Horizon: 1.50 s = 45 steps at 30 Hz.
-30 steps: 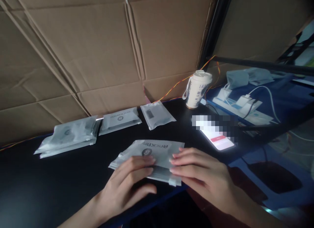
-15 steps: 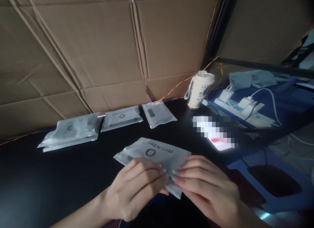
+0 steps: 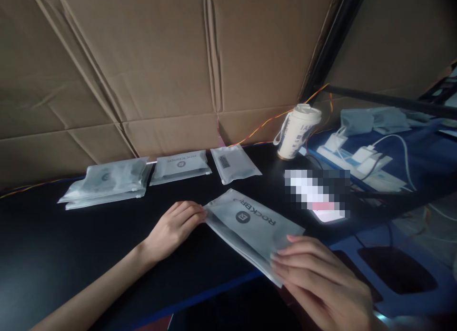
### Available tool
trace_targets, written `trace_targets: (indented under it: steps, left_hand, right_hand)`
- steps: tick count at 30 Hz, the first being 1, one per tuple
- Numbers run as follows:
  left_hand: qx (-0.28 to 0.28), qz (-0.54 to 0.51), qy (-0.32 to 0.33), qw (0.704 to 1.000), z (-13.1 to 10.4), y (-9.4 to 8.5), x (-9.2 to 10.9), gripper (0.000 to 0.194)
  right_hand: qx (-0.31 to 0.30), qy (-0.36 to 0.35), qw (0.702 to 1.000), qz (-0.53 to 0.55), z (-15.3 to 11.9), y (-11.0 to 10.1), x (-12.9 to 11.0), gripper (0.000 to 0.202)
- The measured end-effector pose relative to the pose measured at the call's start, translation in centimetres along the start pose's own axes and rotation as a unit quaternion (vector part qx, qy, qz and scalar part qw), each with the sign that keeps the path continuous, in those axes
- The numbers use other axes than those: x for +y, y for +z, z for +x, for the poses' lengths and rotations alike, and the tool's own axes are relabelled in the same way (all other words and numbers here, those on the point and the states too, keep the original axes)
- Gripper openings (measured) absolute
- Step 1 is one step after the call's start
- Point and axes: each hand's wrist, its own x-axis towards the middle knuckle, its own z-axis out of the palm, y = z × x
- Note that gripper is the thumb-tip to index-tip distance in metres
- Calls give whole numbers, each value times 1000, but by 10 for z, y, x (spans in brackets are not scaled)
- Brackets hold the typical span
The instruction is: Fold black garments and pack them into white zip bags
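A frosted zip pouch point(image 3: 255, 231) with dark ROCKBR lettering and a round logo is held above the front of the black table point(image 3: 117, 240). My left hand point(image 3: 180, 226) pinches its far left corner, fingers closed. At the pouch's near right end, my right hand point(image 3: 321, 274) grips it with the fingers on top; the thumb is hidden. Behind lie a similar pouch point(image 3: 182, 167) with the same logo, a pouch with a dark label point(image 3: 235, 163), and a stack of pouches point(image 3: 110, 181) at the left.
A lidded paper cup point(image 3: 300, 131) stands at the back right. In front of it lies a lit phone point(image 3: 326, 212), partly pixelated. A power strip point(image 3: 385, 179) with white chargers and cables is at the right. A cardboard wall point(image 3: 164, 69) closes off the back; a blue stool point(image 3: 403, 300) stands below.
My left hand has slid left along the pouch from its middle to its far left corner. The pouch and my right hand have shifted right, and the view has moved slightly.
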Motion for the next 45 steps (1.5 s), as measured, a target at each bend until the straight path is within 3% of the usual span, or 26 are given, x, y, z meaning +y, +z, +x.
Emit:
trace_targets:
  steps: [4, 13, 19, 25, 28, 32, 36, 40, 43, 45]
  left_hand:
    - [-10, 15, -21, 1000, -2, 2, -10, 18]
    - [-15, 34, -80, 996, -4, 3, -15, 20]
    - [-33, -7, -215, 976, -14, 9, -28, 25]
    - [-9, -111, -338, 935, -16, 5, -27, 25]
    - [-12, -157, -366, 917, -14, 0, -23, 17]
    - [-51, -219, -376, 899, -13, -5, -19, 19]
    - [-83, -233, -381, 891, -13, -7, -16, 30]
    - [-88, -237, -396, 883, -13, -8, -10, 38]
    - [-80, -282, -433, 852, -12, -10, 0, 35]
    - [-58, -339, -448, 825, -12, -11, 9, 32]
  right_hand:
    - [11, -7, 1000, -5, 4, 1, -3, 23]
    - [-32, -7, 999, -4, 6, 12, -12, 22]
    - [-95, 15, 992, 84, -1, 36, -27, 17]
    - [-50, 143, 983, 99, 14, 43, 0, 11]
    - [-61, 271, 958, 71, 25, 52, 26, 19]
    - [-139, 392, 907, 68, 40, 70, 54, 44]
    - [-180, 439, 866, 162, 51, 87, 63, 49]
    - [-182, 466, 814, 296, 61, 98, 56, 47]
    - [-157, 479, 782, 366, 66, 105, 49, 47]
    - [-133, 477, 785, 371, 68, 110, 45, 46]
